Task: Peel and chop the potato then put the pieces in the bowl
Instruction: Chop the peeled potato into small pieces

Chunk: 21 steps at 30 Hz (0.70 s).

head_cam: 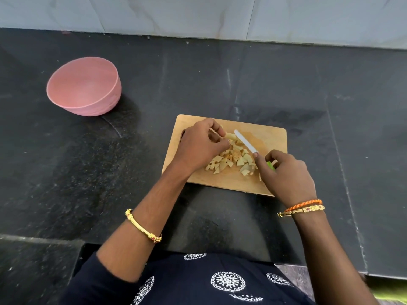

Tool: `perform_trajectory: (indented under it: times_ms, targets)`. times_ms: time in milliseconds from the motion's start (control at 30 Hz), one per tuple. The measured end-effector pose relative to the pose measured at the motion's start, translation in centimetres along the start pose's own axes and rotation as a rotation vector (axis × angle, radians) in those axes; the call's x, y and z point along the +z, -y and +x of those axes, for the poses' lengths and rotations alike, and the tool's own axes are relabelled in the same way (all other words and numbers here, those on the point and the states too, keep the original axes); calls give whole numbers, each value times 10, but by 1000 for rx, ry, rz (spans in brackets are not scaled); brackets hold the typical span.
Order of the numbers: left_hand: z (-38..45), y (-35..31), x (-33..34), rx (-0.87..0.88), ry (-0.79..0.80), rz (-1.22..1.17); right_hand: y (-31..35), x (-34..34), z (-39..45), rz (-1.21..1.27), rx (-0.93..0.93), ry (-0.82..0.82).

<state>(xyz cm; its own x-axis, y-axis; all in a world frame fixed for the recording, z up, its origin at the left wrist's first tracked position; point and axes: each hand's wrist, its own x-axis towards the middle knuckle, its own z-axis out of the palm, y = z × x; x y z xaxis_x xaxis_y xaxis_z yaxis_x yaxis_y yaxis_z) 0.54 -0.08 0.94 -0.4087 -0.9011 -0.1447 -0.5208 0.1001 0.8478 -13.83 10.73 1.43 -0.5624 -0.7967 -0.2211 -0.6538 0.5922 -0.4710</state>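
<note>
One bowl [83,89]: pink, round, smooth-walled, deep, with nothing visible inside; stands far left on the counter [220,80], well apart from the board.

One cutting board [264,137]: pale wood, rectangular with rounded corners, lying flat at the near centre of the counter.

Potato pieces [231,159]: a loose heap of a few dozen small chunks, pale yellow, mostly angular wedges and cubes, some with brownish faces; all on the board, between the two hands.

One knife [245,140]: narrow white blade with rounded tip, green handle mostly hidden; blade slants across the board just right of the heap.

Left hand [198,146]: fingers curled, tips pinching a potato piece at the far edge of the heap.

Right hand [286,172]: fingers wrapped around the knife handle, forefinger stretched along the blade's back.

Three bangles: one gold on the left forearm, one gold and one orange braided on the right wrist.

One counter: dark speckled stone, polished, jointed in slabs.
</note>
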Motion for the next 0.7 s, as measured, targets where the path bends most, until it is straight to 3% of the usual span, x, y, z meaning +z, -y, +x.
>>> perform_trajectory:
  times_ms: [200,300,433,567,700]
  targets:
    - [2,1,2,-14,46,-52,0,5,7,169,-38,132]
    - [1,-1,-1,-35,119,-150,6,7,9,501,13,267]
    - [0,-6,-8,-68,221,-262,17,6,13,803,-36,237]
    - [1,-4,-10,-103,193,-299,25,7,23,731,-240,259]
    - [1,-2,-8,-176,134,-311,27,14,29,582,-239,167]
